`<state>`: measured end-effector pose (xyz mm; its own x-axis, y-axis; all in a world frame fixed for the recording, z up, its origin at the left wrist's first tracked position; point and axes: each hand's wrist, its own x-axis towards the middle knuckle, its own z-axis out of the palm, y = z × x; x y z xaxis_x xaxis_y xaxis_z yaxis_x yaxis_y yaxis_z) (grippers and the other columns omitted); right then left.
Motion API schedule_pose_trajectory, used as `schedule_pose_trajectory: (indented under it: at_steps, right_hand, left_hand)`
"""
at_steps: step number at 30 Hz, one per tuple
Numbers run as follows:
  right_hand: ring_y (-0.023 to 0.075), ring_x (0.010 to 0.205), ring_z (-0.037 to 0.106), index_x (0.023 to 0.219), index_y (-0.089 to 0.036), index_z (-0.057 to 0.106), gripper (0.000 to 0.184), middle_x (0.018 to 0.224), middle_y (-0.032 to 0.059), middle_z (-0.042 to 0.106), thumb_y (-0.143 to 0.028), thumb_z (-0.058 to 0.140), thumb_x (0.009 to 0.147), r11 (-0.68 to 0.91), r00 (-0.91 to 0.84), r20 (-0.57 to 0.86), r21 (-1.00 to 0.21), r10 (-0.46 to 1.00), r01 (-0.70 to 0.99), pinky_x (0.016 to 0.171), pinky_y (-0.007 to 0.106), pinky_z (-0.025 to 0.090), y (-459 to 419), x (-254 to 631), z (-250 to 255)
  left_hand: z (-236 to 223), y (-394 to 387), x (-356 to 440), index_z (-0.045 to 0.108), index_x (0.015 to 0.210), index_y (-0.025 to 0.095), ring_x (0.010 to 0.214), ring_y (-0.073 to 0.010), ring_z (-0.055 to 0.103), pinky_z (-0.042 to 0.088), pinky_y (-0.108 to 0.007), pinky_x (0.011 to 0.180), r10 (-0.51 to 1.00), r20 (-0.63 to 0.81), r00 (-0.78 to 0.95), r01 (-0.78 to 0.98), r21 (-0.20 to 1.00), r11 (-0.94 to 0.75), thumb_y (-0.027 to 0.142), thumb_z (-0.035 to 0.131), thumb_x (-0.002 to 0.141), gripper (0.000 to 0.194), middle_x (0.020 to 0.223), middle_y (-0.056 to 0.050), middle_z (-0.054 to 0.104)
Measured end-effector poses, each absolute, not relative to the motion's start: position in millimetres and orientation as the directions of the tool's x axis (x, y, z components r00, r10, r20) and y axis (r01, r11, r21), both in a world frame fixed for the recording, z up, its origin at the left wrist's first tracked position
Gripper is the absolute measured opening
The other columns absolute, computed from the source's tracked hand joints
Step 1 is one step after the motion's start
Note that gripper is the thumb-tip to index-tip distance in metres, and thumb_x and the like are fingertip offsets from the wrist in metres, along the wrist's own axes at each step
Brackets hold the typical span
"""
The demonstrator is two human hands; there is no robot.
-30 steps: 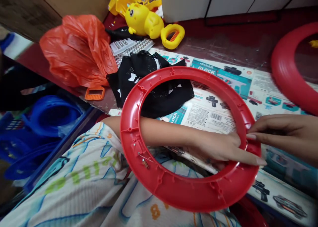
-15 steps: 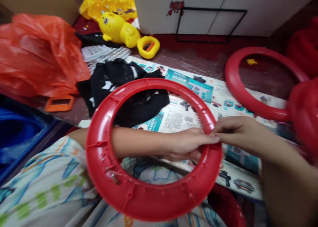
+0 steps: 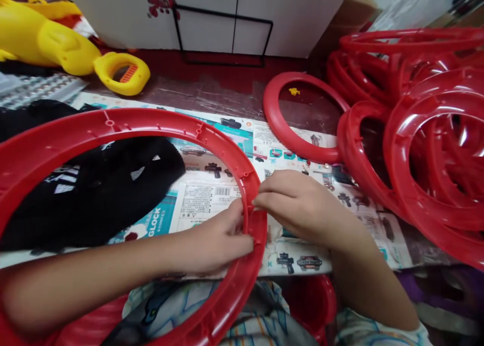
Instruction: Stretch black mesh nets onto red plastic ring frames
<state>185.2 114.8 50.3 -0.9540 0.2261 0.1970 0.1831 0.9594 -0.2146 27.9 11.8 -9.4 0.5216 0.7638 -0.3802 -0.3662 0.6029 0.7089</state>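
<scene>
A large red plastic ring (image 3: 245,285) is tilted across my lap, its hollow, ribbed side facing up. My left hand (image 3: 215,242) reaches through the ring's opening and grips its right side, the thumb on the channel and the fingers partly hidden behind the inner edge. At the same side, my right hand (image 3: 298,205) is closed in a pinch, its fingertips touching the channel near a small rib. Whatever sits between those fingertips is too small to make out. Black cloth (image 3: 94,199) with white marks lies beyond the ring, on a printed cardboard sheet (image 3: 196,199).
Several red rings (image 3: 434,134) are piled at the right, with another ring (image 3: 274,104) flat beside them. A yellow toy (image 3: 68,46) lies at the back left. Behind stands a white box (image 3: 212,33) with black lines. A red container (image 3: 313,305) is below the cardboard.
My view has swung to the right, bringing the pile of rings into sight. The ring appears closer and further left. My left thumb has moved away from my right fingertips, lower on the ring.
</scene>
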Motion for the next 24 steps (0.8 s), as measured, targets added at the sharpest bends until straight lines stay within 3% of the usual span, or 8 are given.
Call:
schedule_pose_trajectory:
  at_steps: [3, 7, 12, 14, 17, 21, 24]
  right_hand:
    - [0.0173, 0.077, 0.055, 0.085, -0.010, 0.068, 0.028, 0.082, 0.0102, 0.066, -0.011, 0.041, 0.094, 0.964, -0.952, 0.217, -0.202, 0.215, 0.172, 0.069, 0.029, 0.044, 113, 185, 49]
    - [0.0171, 0.078, 0.058, 0.085, -0.012, 0.068, 0.023, 0.084, 0.0097, 0.067, -0.010, 0.046, 0.091, 0.934, -0.957, 0.125, -0.280, 0.263, 0.220, 0.069, 0.028, 0.044, 116, 184, 44]
    - [0.0134, 0.073, 0.058, 0.082, -0.013, 0.069, 0.021, 0.081, 0.0063, 0.066, -0.017, 0.051, 0.091, 0.894, -0.944, 0.110, -0.372, 0.312, 0.252, 0.066, 0.024, 0.041, 119, 184, 43]
    - [0.0133, 0.071, 0.056, 0.081, -0.014, 0.068, 0.021, 0.080, 0.0055, 0.065, -0.021, 0.051, 0.093, 0.906, -0.925, 0.154, -0.310, 0.348, 0.290, 0.063, 0.024, 0.039, 116, 184, 43]
    - [0.0137, 0.065, 0.051, 0.077, -0.014, 0.064, 0.024, 0.072, 0.0038, 0.062, -0.021, 0.049, 0.093, 0.935, -0.909, 0.223, -0.123, 0.353, 0.333, 0.059, 0.027, 0.034, 111, 183, 45]
    - [0.0146, 0.061, 0.046, 0.073, -0.015, 0.063, 0.026, 0.065, 0.0014, 0.058, -0.008, 0.046, 0.090, 0.961, -0.942, 0.232, 0.076, 0.243, 0.267, 0.059, 0.030, 0.031, 107, 184, 50]
    - [0.0150, 0.065, 0.045, 0.076, -0.015, 0.064, 0.026, 0.068, 0.0020, 0.059, -0.010, 0.045, 0.092, 0.971, -0.949, 0.233, 0.054, 0.213, 0.232, 0.062, 0.030, 0.033, 107, 184, 53]
  left_hand:
    - [-8, 11, 25, 0.027, 0.126, 0.025, 0.067, -0.0094, 0.051, 0.044, -0.021, 0.057, 0.746, -0.410, 0.525, -0.295, 0.735, 0.611, 0.009, 0.054, 0.081, 0.055, 0.087, 0.004, 0.052]
    - [-7, 10, 25, 0.021, 0.133, 0.029, 0.069, -0.0092, 0.053, 0.045, -0.022, 0.062, 0.708, -0.429, 0.561, -0.314, 0.681, 0.661, 0.010, 0.057, 0.082, 0.065, 0.087, 0.004, 0.052]
    - [0, 16, 28, 0.038, 0.123, 0.024, 0.082, -0.0152, 0.060, 0.049, -0.026, 0.070, 0.764, -0.423, 0.488, -0.441, 0.635, 0.634, 0.022, 0.070, 0.077, 0.056, 0.093, -0.001, 0.058]
    - [3, 20, 30, 0.045, 0.114, 0.021, 0.079, -0.0162, 0.060, 0.048, -0.026, 0.066, 0.818, -0.451, 0.358, -0.450, 0.684, 0.574, 0.026, 0.069, 0.076, 0.046, 0.090, -0.001, 0.060]
    - [7, 23, 30, 0.046, 0.110, 0.021, 0.078, -0.0170, 0.059, 0.047, -0.026, 0.064, 0.857, -0.462, 0.227, -0.342, 0.786, 0.515, 0.023, 0.065, 0.075, 0.041, 0.086, 0.000, 0.060]
    - [5, 21, 24, 0.044, 0.107, 0.020, 0.084, -0.0169, 0.056, 0.047, -0.029, 0.072, 0.862, -0.431, 0.267, -0.091, 0.879, 0.467, 0.012, 0.054, 0.073, 0.037, 0.089, 0.001, 0.057]
    - [1, 15, 20, 0.042, 0.110, 0.021, 0.078, -0.0153, 0.052, 0.046, -0.029, 0.070, 0.834, -0.423, 0.355, 0.044, 0.899, 0.437, 0.011, 0.051, 0.075, 0.038, 0.086, 0.003, 0.053]
